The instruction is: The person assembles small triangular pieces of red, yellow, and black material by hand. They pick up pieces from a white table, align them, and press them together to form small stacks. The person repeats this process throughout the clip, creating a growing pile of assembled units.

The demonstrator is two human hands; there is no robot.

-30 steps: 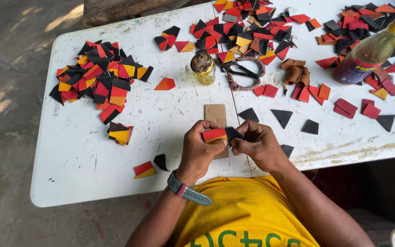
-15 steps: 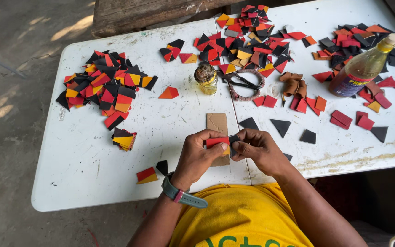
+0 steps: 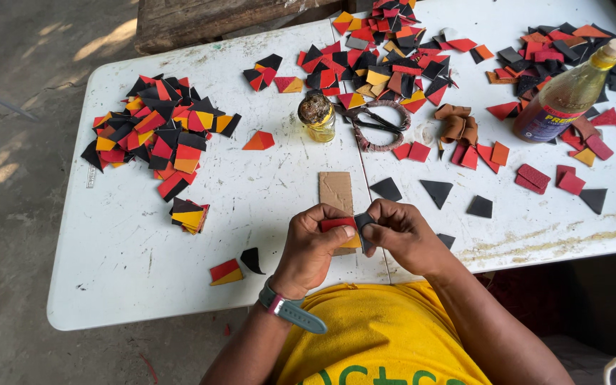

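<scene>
My left hand pinches a small red and yellow piece just above the near edge of the white table. Touching it from the right, my right hand pinches a small black piece against the red one. Both hands meet over the lower end of a brown cardboard strip lying flat on the table. A grey watch sits on my left wrist.
Heaps of red, black and orange pieces lie at the left and far side. A small glue jar, scissors and a tilted yellow bottle stand further back. Loose black triangles lie at the right.
The two hands have stayed together at the near edge, the fingers shifting slightly on the red and black pieces. The view has tilted a little; nothing else on the table moved.
</scene>
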